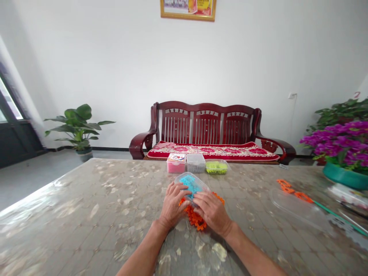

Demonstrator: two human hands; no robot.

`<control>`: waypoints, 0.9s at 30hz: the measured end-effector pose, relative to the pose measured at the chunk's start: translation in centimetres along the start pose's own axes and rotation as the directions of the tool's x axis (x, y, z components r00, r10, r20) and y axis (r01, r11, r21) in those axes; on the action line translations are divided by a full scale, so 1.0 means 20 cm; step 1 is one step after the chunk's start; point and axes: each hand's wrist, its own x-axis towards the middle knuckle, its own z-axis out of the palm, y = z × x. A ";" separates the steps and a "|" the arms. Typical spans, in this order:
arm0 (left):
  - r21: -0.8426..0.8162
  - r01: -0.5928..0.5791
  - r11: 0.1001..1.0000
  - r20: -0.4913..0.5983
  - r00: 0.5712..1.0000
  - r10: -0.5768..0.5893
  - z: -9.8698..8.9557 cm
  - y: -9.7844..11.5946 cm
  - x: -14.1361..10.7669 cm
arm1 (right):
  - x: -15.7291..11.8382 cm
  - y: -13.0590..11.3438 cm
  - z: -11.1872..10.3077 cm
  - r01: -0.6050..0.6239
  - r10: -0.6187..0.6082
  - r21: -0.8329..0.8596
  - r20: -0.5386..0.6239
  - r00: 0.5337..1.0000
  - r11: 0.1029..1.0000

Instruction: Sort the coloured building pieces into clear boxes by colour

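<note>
While both hands rest low on the table [86, 214], left hand [172, 205] flat with fingers loosely spread, palm down over the near left edge of a heap of orange pieces [195, 218]; fingertips touching the side of a clear box of blue pieces [191, 186]. Right hand [212, 212] likewise palm down, fingers held close together and pointing toward the left hand, covering the right part of the orange heap and touching the near end of the same box. Nothing visibly pinched by either hand; whether anything lies gripped under the palms cannot be told. Box of blue pieces tilted, sitting just beyond the fingertips and partly atop the orange heap, between the two hands. Orange heap peeking out between the wrists and past the right hand's knuckles. Farther beyond the hands, in a row near the far edge: a pink box [176, 163], a grey box [196, 163] touching it, and a green box [216, 167] just beside. Well off to the right of the right hand, a clear lid [296, 209] lying flat, with an orange strip [293, 191] and a green stick [339, 219] beyond it. Further right, a pot of purple flowers [345, 153]. Behind the table, a dark red wooden bench [207, 128]; far to the left of the left hand, a leafy plant [77, 126] on the floor.
</note>
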 end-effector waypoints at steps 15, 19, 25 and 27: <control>-0.061 0.101 0.993 -0.051 0.993 -0.104 0.00 0.10 0.04 | 0.04 -0.04 0.01 -0.101 0.093 -0.043 -0.165 0.982 0.994; -0.129 0.171 0.977 -0.025 0.984 -0.175 -0.01 0.13 0.05 | 0.04 -0.05 0.01 -0.162 0.154 -0.032 -0.177 0.972 0.986; -0.190 0.237 0.953 0.014 0.971 -0.239 0.01 0.14 0.05 | 0.02 -0.04 0.03 -0.245 0.240 -0.008 -0.166 0.956 0.970; -0.201 0.260 0.945 0.040 0.966 -0.257 0.01 0.14 0.05 | 0.02 -0.04 0.03 -0.262 0.260 0.006 -0.166 0.951 0.965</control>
